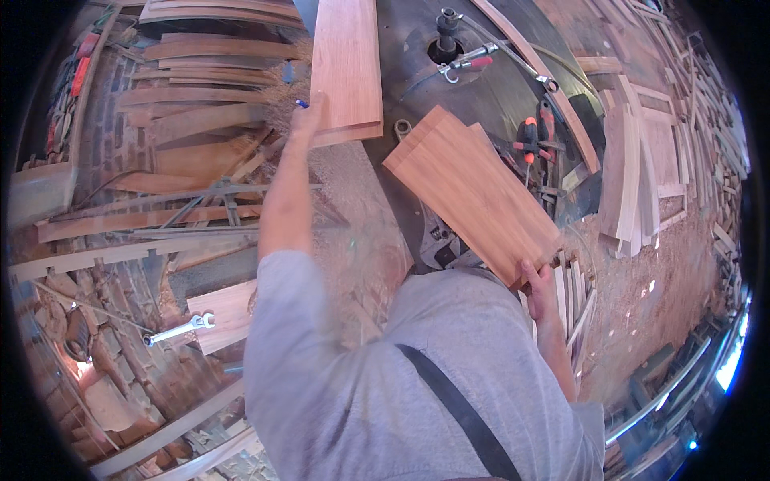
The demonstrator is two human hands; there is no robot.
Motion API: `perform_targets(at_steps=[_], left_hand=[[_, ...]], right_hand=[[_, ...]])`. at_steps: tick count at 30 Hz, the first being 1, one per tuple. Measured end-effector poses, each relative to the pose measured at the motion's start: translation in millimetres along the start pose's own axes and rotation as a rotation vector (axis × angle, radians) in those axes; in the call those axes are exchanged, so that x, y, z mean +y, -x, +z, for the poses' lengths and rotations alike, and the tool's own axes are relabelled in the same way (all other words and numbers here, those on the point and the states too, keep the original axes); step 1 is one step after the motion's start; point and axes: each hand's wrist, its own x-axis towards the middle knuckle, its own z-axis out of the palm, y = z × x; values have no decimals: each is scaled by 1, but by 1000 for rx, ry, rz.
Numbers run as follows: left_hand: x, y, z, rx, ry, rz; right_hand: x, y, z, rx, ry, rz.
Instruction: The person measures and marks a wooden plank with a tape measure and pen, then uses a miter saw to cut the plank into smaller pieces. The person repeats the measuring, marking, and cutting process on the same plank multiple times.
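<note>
My left hand [306,119] is at the left edge of two stacked reddish wooden boards [346,64], near their lower corner, with its fingers closed there. A small blue tip, perhaps of a pen, pokes out of the same hand. On the right, my right hand [541,289] grips the near corner of another stack of wooden boards [473,192], thumb on top and fingers underneath. This stack lies slanted in front of my body, its far end over a dark metal table [393,64].
An orange-and-black screwdriver [529,140], a ring spanner [548,82] and a curved wooden strip [545,76] lie beyond the right stack. An adjustable wrench [439,240] is partly under it. Curved wooden pieces [212,96] fill the left; another spanner [180,329] lies lower left.
</note>
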Motion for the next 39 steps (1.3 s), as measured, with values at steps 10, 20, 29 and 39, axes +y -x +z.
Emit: perform_targets(at_steps=[10,20,29,39], left_hand=[[54,122,-88,-411,554,-136],[34,290,-58,-442,711,-176],[21,315,-75,-406,876,-129],[42,309,-84,-604,1067,-111]], right_hand=[[-88,26,-10,170,760,-291],[-126,-103,192,-1108,-467,207],[-173,-50,288,-773,-140,59],[-216,-31,301,-837,-38,-193]])
